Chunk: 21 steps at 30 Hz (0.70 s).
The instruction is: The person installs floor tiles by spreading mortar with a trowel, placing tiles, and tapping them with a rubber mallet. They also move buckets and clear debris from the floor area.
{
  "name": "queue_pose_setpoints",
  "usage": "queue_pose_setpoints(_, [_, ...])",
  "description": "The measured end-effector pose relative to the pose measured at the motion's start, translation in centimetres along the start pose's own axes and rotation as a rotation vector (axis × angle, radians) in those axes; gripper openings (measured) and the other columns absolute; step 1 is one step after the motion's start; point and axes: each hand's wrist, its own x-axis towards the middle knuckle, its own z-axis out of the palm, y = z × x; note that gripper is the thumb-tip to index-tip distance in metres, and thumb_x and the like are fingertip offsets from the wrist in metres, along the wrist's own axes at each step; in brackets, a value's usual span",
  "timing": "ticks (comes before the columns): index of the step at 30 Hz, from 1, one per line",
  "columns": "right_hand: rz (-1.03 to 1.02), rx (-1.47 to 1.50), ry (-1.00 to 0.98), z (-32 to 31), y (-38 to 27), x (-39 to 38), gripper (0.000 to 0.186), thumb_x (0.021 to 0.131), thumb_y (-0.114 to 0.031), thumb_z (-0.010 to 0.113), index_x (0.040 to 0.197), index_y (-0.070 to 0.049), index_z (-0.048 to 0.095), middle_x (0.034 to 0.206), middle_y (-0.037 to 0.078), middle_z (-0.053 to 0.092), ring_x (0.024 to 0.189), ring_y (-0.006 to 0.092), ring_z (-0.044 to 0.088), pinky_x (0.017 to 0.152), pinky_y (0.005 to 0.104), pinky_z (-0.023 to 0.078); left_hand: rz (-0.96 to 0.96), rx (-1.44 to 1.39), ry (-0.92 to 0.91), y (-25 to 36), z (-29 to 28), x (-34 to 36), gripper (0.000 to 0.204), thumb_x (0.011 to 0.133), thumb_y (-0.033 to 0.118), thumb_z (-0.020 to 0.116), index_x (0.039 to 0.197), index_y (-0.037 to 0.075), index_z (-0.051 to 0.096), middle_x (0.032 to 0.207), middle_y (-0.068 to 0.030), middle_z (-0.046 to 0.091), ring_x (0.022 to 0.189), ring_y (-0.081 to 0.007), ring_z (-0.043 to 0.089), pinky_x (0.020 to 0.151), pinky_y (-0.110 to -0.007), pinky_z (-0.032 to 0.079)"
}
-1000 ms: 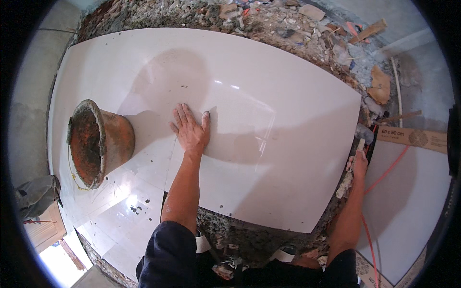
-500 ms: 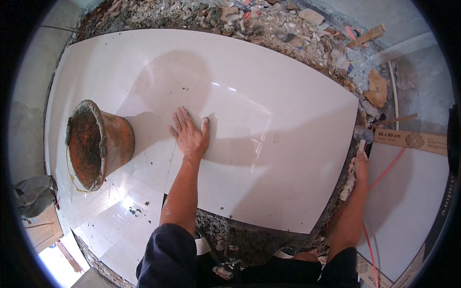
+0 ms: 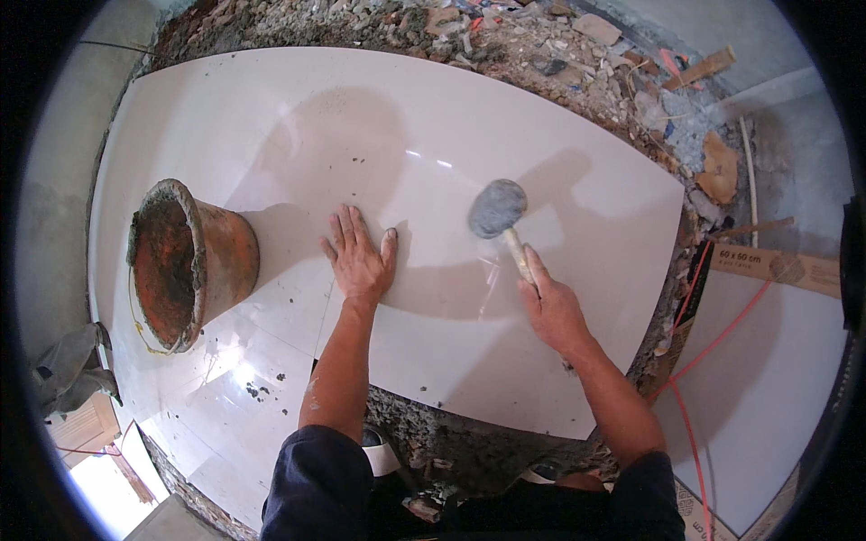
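My left hand (image 3: pixel 361 259) lies flat on the glossy pale floor tiles (image 3: pixel 442 361), fingers spread, near a joint line between tiles. In my right hand (image 3: pixel 552 311) is the handle of a rubber mallet (image 3: pixel 498 209) with a grey, round head. The mallet's head is over the tiles to the right of my left hand, its shadow falling beyond it; whether it touches the surface I cannot tell. To the left of my left hand, an orange bucket (image 3: pixel 230 261) crusted with mortar stands on the tiles.
Rubble and broken stone (image 3: pixel 577 72) run along the far edge. A boxed stack of tiles (image 3: pixel 749 361) sits at the right, a red string (image 3: pixel 722 338) across it. Rough mortar (image 3: pixel 442 442) borders the near tile edge by my feet. Walls rise left and right.
My right hand has brought the mallet from beyond the tiles' right edge leftward over their middle. My left hand stays flat in the same place. The view has shifted slightly.
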Motion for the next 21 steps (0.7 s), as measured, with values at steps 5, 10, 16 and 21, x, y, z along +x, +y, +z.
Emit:
queue_pose_setpoints(5, [-0.212,0.187,0.164,0.9,-2.1,0.4,0.055,0.092,-0.023,0.051,0.141,-0.009,0.03,0.085,0.022,0.063,0.072,0.0379,0.062,0.067,0.0441,0.05,-0.018,0.029,-0.032,0.1,-0.2,0.0,0.077,0.092,0.055,0.032,0.145,0.001,0.017,0.152,-0.014,0.015,0.142,-0.0294,0.006,0.113,-0.049,0.0])
queue_pose_setpoints(10, [-0.288,0.019,0.245,3.5,-1.4,1.1,0.056,0.091,-0.023,0.054,0.141,-0.011,0.032,0.087,0.017,0.062,0.069,0.0344,0.063,0.063,0.0435,0.052,-0.021,0.011,-0.035,0.0,-0.2,0.0,0.077,0.091,0.055,0.033,0.146,0.003,0.017,0.152,-0.0131,0.015,0.142,-0.0291,0.006,0.113,-0.05,-0.001])
queue_pose_setpoints(16, [-0.298,-0.238,0.163,5.9,-0.4,1.0,0.058,0.088,-0.022,0.057,0.141,-0.014,0.033,0.076,0.013,0.058,0.06,0.029,0.061,0.052,0.0414,0.052,0.044,-0.019,0.048,-0.5,0.2,-0.1,0.07,0.092,0.049,0.038,0.144,0.005,0.023,0.15,-0.0153,0.02,0.141,-0.031,0.012,0.111,-0.055,0.005])
queue_pose_setpoints(21, [-0.298,-0.26,0.222,6.9,-0.4,1.5,0.059,0.087,-0.021,0.058,0.141,-0.014,0.033,0.07,0.011,0.057,0.055,0.0291,0.06,0.047,0.0415,0.05,0.05,-0.026,0.055,-1.0,0.8,-0.1,0.069,0.093,0.047,0.037,0.144,0.003,0.024,0.151,-0.0156,0.02,0.141,-0.0307,0.012,0.111,-0.055,0.005])
